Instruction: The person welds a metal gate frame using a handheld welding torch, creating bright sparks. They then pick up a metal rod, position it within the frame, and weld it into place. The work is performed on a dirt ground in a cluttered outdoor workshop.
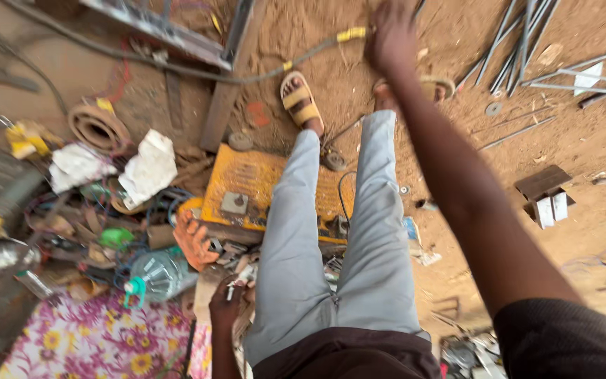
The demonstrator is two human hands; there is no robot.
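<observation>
I look down at my own legs in light grey trousers (331, 245) and yellow sandals (301, 102) on sandy ground. My right hand (391, 36) stretches far forward and closes around a grey cable with yellow tape (351, 34) near the top of the view. My left hand (227, 303) hangs low beside my left thigh, fingers curled around a small metal piece (231, 291). A yellow metal box (247, 186) lies under my legs.
Clutter fills the left: a plastic bottle (159, 275), crumpled white paper (150, 168), a coiled hose (97, 126), an orange glove (194, 242), flowered cloth (99, 340). Steel bars (222, 98) lie ahead, thin rods (520, 49) at upper right, a small metal bracket (547, 196) on the right.
</observation>
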